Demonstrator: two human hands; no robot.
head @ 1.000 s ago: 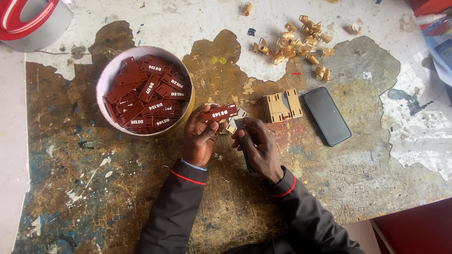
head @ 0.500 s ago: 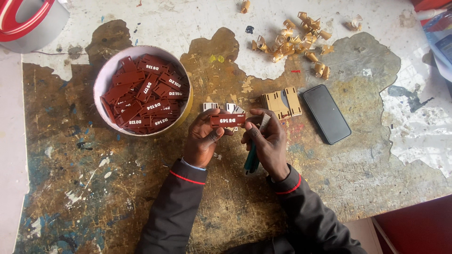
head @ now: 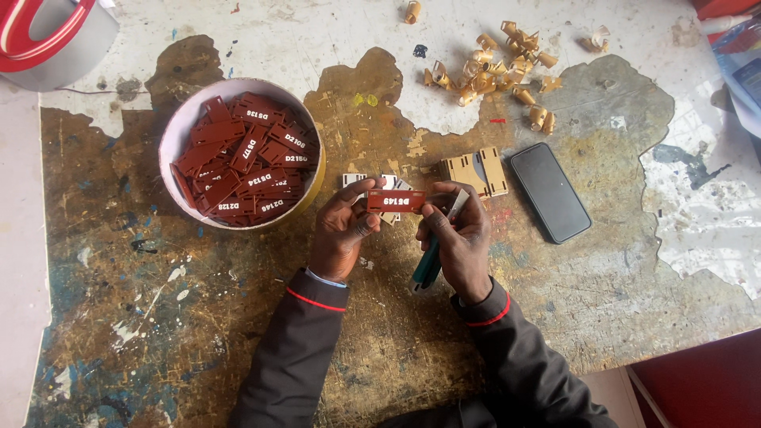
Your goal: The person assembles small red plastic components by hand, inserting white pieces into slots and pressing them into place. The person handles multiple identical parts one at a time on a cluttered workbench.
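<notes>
Red tag (head: 395,200) sits level between your two hands, above the worn counter (head: 158,317). Your left hand (head: 342,230) has its fingers (head: 361,190) clamped on the tag's left end, and your right hand (head: 458,238) pinches the right end while its palm also clenches a teal-handled tool (head: 428,265) that points down toward you. Just behind your fingers lie small white pieces (head: 354,180). Off to the left of them stands a round bowl (head: 176,143) heaped with more red tags (head: 242,154). To the right, a small wooden jig (head: 476,170) sits just beside a dark phone (head: 549,192). Well beyond, curled wood shavings (head: 491,67) are scattered.
</notes>
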